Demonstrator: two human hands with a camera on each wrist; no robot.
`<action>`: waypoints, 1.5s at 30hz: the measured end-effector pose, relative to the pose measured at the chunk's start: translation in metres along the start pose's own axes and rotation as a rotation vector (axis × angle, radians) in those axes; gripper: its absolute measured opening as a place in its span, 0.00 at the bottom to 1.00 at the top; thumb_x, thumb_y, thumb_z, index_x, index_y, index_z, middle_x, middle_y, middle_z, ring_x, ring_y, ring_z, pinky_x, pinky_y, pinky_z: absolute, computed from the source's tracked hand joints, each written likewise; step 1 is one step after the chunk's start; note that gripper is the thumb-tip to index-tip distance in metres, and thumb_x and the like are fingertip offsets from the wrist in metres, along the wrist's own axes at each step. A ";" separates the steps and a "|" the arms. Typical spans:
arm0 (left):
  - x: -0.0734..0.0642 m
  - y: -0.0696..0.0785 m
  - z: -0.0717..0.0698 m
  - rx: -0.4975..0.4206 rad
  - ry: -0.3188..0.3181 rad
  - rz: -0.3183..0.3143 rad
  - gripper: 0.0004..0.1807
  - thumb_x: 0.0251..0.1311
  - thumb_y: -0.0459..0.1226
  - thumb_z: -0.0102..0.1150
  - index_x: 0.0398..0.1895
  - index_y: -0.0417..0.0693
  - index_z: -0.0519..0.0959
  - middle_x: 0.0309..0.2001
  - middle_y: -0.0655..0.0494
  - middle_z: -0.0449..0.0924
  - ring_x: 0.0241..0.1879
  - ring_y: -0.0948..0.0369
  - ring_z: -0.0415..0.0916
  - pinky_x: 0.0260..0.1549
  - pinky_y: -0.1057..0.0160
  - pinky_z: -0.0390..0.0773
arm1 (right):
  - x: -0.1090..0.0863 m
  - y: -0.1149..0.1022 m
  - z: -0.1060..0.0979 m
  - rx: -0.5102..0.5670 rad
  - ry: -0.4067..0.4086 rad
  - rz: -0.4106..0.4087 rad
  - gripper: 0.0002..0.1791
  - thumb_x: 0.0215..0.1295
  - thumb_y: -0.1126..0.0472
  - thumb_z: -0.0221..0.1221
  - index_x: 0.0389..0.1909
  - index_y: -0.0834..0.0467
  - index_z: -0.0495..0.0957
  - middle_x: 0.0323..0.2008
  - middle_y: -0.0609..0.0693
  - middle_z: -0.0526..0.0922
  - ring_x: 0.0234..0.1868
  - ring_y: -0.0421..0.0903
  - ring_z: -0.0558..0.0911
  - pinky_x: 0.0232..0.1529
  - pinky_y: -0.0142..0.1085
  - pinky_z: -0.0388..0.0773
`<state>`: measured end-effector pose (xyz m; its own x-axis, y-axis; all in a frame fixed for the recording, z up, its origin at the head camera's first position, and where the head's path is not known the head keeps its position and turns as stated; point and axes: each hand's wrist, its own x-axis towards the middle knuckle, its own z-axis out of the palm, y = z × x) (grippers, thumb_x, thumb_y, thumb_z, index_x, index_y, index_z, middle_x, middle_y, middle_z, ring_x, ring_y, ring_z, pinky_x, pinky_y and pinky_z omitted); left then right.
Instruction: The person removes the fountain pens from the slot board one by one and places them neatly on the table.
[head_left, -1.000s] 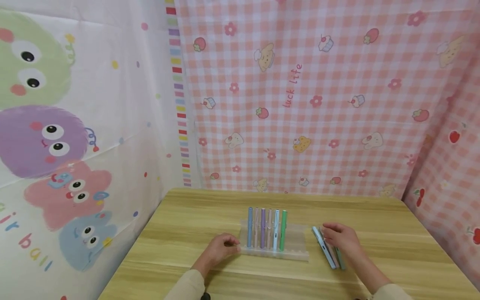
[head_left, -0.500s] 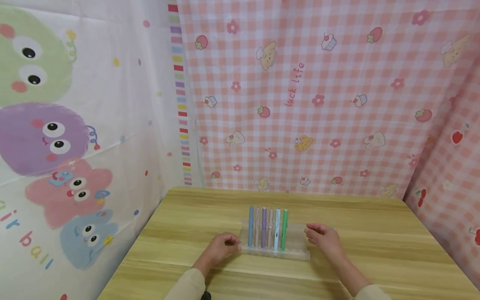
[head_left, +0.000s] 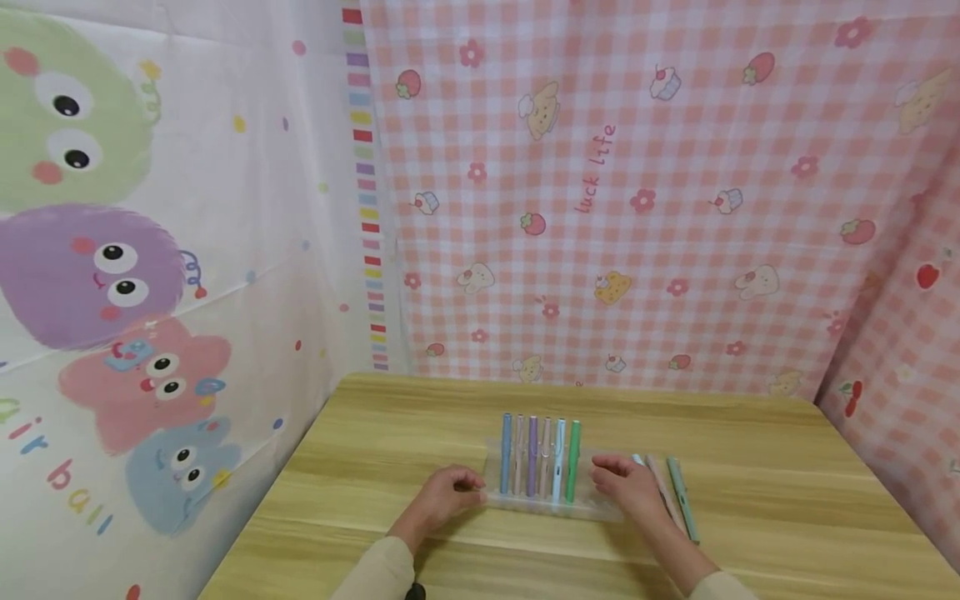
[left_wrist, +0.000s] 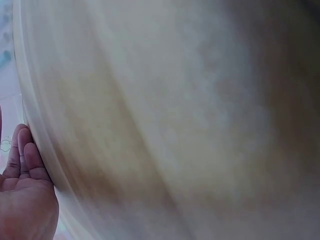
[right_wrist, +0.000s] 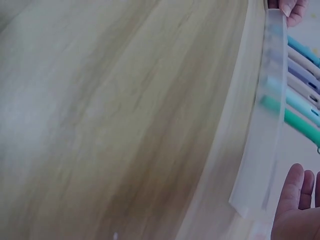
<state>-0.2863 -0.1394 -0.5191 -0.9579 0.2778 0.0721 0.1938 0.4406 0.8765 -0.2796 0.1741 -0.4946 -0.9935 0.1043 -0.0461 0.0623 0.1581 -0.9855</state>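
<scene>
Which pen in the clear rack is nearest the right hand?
The bright green pen ending the row on the right; the other five pens sit farther from the right hand.

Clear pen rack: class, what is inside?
Six pens: blue, pinkish, purple, pinkish, light blue, green. In the head view, the right grip partly covers the right end of the rack; what lies behind that grip cannot be seen.

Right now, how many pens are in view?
9 visible. Six in the clear rack, left to right: blue, pink, purple, second pink, light blue, green. Three right of it: another light blue, third pink, grey-green. The right hand may hide more.
</scene>
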 end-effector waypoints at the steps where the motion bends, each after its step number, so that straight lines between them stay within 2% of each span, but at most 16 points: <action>1: 0.000 0.000 0.000 0.004 0.002 0.005 0.08 0.57 0.32 0.69 0.39 0.40 0.83 0.41 0.52 0.79 0.43 0.57 0.73 0.45 0.57 0.75 | 0.001 0.001 0.002 -0.002 0.000 -0.002 0.18 0.66 0.67 0.61 0.51 0.75 0.77 0.42 0.59 0.84 0.39 0.46 0.84 0.39 0.33 0.81; 6: -0.001 0.002 0.001 -0.017 0.002 0.010 0.08 0.57 0.31 0.69 0.39 0.39 0.83 0.42 0.50 0.79 0.43 0.56 0.73 0.45 0.56 0.75 | 0.001 0.002 0.010 -0.059 -0.017 -0.012 0.18 0.65 0.63 0.64 0.50 0.71 0.79 0.41 0.57 0.85 0.39 0.46 0.83 0.38 0.34 0.78; 11: -0.001 0.001 0.001 -0.028 -0.003 -0.011 0.07 0.57 0.32 0.68 0.38 0.40 0.82 0.42 0.52 0.78 0.43 0.58 0.73 0.45 0.58 0.75 | -0.001 0.001 0.015 -0.095 -0.032 0.008 0.18 0.65 0.60 0.64 0.50 0.68 0.81 0.41 0.55 0.85 0.39 0.47 0.82 0.39 0.36 0.78; 18: -0.001 0.000 0.001 -0.020 0.005 -0.005 0.07 0.57 0.32 0.69 0.38 0.41 0.82 0.42 0.51 0.79 0.43 0.57 0.73 0.45 0.59 0.75 | 0.002 0.003 0.020 -0.134 -0.015 0.026 0.17 0.61 0.61 0.67 0.47 0.66 0.82 0.39 0.53 0.85 0.38 0.45 0.82 0.39 0.35 0.78; 25: -0.001 -0.001 0.002 -0.026 0.004 -0.001 0.06 0.58 0.32 0.69 0.37 0.41 0.82 0.42 0.52 0.78 0.43 0.57 0.73 0.44 0.59 0.75 | 0.005 0.005 0.023 -0.144 -0.021 -0.009 0.16 0.59 0.63 0.68 0.45 0.68 0.82 0.38 0.54 0.85 0.38 0.45 0.81 0.38 0.35 0.77; 33: 0.001 -0.003 0.002 -0.003 0.001 -0.019 0.06 0.58 0.32 0.69 0.38 0.43 0.83 0.42 0.54 0.78 0.43 0.58 0.72 0.45 0.57 0.74 | 0.004 0.004 0.028 -0.048 -0.015 -0.016 0.14 0.60 0.67 0.66 0.43 0.71 0.80 0.32 0.52 0.84 0.30 0.44 0.80 0.32 0.34 0.79; 39: 0.000 -0.002 0.002 0.002 -0.001 -0.020 0.07 0.57 0.32 0.69 0.38 0.43 0.82 0.40 0.54 0.78 0.42 0.58 0.72 0.45 0.57 0.75 | 0.003 0.001 0.028 0.006 0.033 -0.030 0.15 0.63 0.67 0.64 0.47 0.72 0.78 0.35 0.54 0.82 0.34 0.43 0.81 0.34 0.34 0.82; 45: -0.001 0.000 0.001 -0.013 -0.008 -0.023 0.08 0.57 0.32 0.68 0.39 0.41 0.82 0.41 0.53 0.77 0.43 0.57 0.72 0.45 0.56 0.75 | 0.001 -0.009 0.024 0.077 0.079 -0.082 0.15 0.65 0.68 0.63 0.50 0.72 0.77 0.37 0.54 0.82 0.35 0.40 0.81 0.37 0.34 0.83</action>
<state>-0.2849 -0.1392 -0.5192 -0.9605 0.2742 0.0478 0.1684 0.4358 0.8842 -0.2832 0.1491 -0.4896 -0.9841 0.1718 0.0448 -0.0289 0.0941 -0.9951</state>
